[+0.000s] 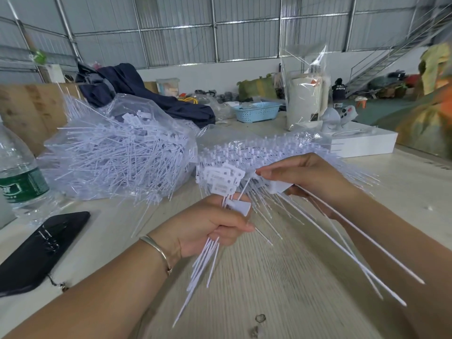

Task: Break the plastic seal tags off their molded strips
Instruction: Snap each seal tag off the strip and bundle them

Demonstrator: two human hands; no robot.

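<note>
By the left hand (215,226) a bundle of freed seal tags (227,179) is being gripped, while a molded strip (278,187) is being pinched by the right hand (305,177), seemingly for snapping, above the tabletop (305,277) near its front edge.

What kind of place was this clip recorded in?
Most likely a small workshop or warehouse used for hand sorting. The walls are corrugated metal on a steel frame, a metal staircase climbs at the back, and a bag of loose seal tags sits heaped on the table.

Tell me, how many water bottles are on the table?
1. The water bottle, clear with a green label, stands at the far left edge of the table, behind the black phone. Others could be hidden behind the bags.
</note>
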